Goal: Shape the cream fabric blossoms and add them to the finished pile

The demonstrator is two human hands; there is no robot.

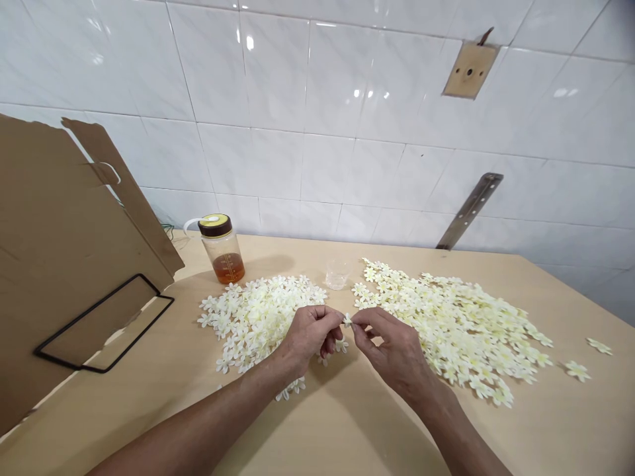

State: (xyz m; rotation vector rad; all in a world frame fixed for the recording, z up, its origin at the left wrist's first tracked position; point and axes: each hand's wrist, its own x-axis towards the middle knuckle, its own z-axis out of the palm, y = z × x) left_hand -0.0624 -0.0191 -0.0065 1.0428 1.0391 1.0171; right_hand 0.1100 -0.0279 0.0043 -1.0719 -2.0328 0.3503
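Currently pinching one tiny white flower [348, 320] right at the grip, caught between the fingertips of the left hand [313, 334] and those of the right hand [389, 347]. Clenching it lightly from both sides, thumb against finger each way. Holding it up over the pale wood-look table [347, 430], in the space between the two big batches.

Seeing a loose heap of white flowers [253, 311] just left of the grip, running partly behind the left hand. Also spotting a few stragglers [292, 390] below that wrist, nearer the camera than the grip. To the right of the grip, seeing a wider spread of yellowish-white flowers [461, 324], fanning out past the right hand. Noticing two loose flowers [577, 371] well off to the right too, apart from the rest.

Looking just past the grip, can make out a small clear cup [338, 274]. Farther back and to the left, can see a bottle [223, 251] with amber liquid [229, 268] in the bottom. Way left of the grip, seeing brown cardboard [74, 231] plus a black wire frame [139, 334]. Beyond it all, facing a tiled wall [322, 99], with a yellowed wall plate [470, 70] and a metal strip [469, 211] back and right of the grip.
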